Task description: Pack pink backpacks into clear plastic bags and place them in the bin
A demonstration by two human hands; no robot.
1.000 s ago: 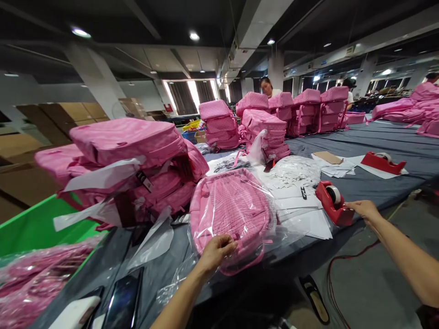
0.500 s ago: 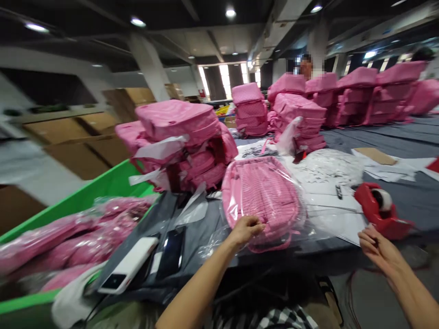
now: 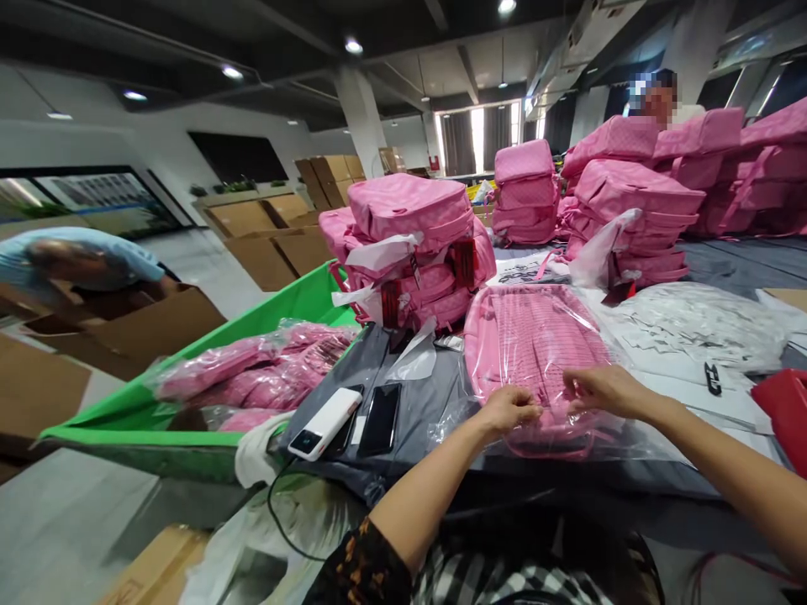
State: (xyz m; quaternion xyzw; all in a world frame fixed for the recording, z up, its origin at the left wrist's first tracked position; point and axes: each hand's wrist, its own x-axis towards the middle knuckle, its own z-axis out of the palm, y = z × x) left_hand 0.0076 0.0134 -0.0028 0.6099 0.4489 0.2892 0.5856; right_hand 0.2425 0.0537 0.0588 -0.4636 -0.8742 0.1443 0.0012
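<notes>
A pink backpack [image 3: 530,344] lies flat on the grey table [image 3: 416,412] inside a clear plastic bag [image 3: 598,437]. My left hand [image 3: 509,409] rests on the bag's near end with its fingers closed on the plastic. My right hand [image 3: 602,390] sits just to its right, fingers curled and pinching at the same plastic. Both hands almost touch over the bottom edge of the backpack.
A stack of pink backpacks [image 3: 409,252] stands behind, more stacks [image 3: 630,218] farther back. A green bin [image 3: 189,420] on the left holds bagged backpacks. Phones and a white power bank [image 3: 324,422] lie by the table edge. A red tape dispenser [image 3: 788,412] sits at right. People work nearby.
My right hand left the red tape dispenser and came left onto the bagged backpack beside my left hand. The view has swung left, bringing the green bin into sight.
</notes>
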